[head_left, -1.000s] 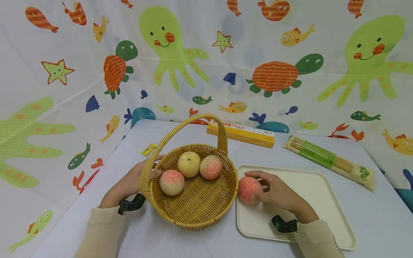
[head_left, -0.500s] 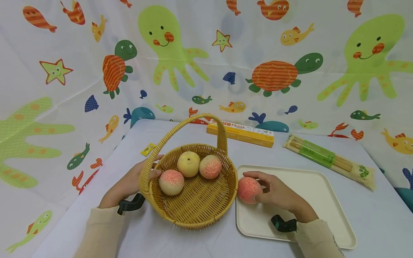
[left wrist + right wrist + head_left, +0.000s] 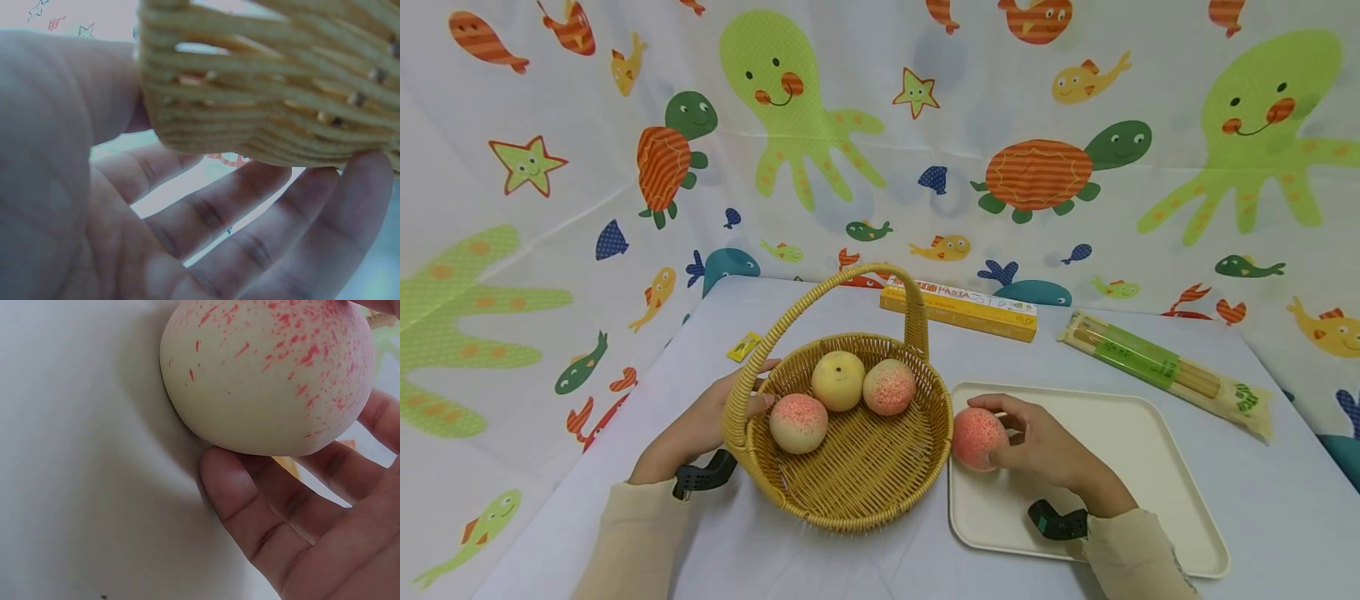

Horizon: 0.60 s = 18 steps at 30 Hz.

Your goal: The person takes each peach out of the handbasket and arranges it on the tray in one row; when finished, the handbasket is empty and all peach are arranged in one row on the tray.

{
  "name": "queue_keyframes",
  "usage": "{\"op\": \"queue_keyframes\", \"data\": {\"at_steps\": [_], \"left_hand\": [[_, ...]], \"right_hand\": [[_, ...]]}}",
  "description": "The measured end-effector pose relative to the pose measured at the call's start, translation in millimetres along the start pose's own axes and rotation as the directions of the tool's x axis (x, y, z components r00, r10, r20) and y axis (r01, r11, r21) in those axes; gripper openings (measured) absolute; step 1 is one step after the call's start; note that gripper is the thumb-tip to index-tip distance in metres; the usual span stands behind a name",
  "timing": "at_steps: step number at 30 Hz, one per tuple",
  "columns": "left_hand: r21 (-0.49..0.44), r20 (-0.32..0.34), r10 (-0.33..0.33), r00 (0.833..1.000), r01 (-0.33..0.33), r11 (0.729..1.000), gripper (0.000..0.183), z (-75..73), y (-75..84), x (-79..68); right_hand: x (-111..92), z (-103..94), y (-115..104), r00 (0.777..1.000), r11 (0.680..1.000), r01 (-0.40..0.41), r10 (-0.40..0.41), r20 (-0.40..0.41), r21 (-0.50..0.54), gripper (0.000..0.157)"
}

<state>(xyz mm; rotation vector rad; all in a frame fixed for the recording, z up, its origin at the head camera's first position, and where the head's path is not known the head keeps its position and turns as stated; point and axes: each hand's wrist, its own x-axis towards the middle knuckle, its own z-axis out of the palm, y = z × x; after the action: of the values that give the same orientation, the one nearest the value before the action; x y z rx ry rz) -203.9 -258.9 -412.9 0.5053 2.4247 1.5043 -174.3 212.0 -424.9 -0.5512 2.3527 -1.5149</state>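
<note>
A wicker basket with a tall arched handle stands at centre, holding a yellow fruit and two pink-speckled peaches, one at left and one at right. My left hand grips the basket's left side, thumb over the rim. In the left wrist view, its other fingers spread beneath the woven wall. Just right of the basket, my right hand holds another peach over the left edge of a cream tray. The right wrist view shows fingers and thumb around that peach.
Behind the basket lies a yellow pasta box. A green-labelled noodle pack lies at back right. A small yellow packet is at back left. A sea-animal curtain hangs along the table's back and left.
</note>
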Motion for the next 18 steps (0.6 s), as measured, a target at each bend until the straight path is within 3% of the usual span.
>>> {"op": "queue_keyframes", "data": {"at_steps": [18], "left_hand": [[0.023,-0.015,-0.003,1.000,0.004,1.000,0.062,0.5,3.1,-1.9]], "right_hand": [[1.9,-0.2,0.5,0.999,1.000,-0.004,0.003,-0.049,-0.015,0.065]]}}
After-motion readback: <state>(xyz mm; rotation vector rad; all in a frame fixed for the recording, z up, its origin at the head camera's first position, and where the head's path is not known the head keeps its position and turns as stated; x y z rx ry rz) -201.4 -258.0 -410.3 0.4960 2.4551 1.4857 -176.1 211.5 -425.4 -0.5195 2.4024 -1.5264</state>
